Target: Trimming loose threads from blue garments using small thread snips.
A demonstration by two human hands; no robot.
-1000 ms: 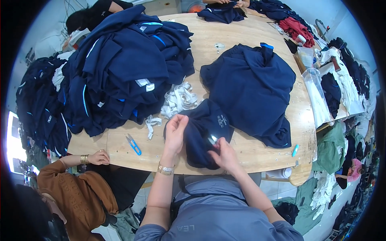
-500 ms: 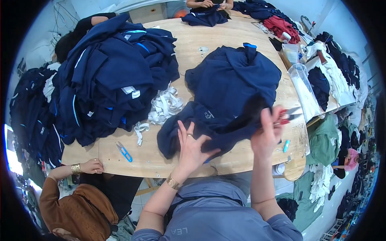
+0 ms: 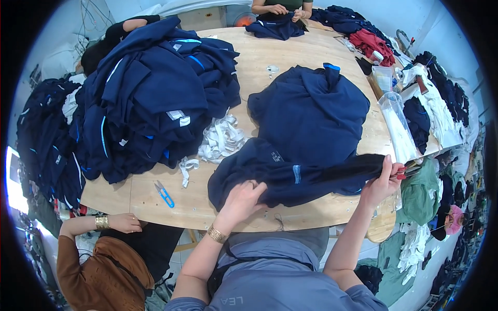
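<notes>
Left hand (image 3: 243,193): pressed flat on a navy garment (image 3: 275,173), fingers spread, pinning it to the counter (image 3: 290,52).
Right hand (image 3: 381,181): fingers closed on the garment's dark end, stretching it taut, apparently also gripping red-handled scissors (image 3: 402,172).
Garment: near counter edge, overlapping a folded navy stack (image 3: 311,109).
Nearby: big navy heap (image 3: 150,98), white strips (image 3: 220,140), blue snips (image 3: 165,194).
</notes>
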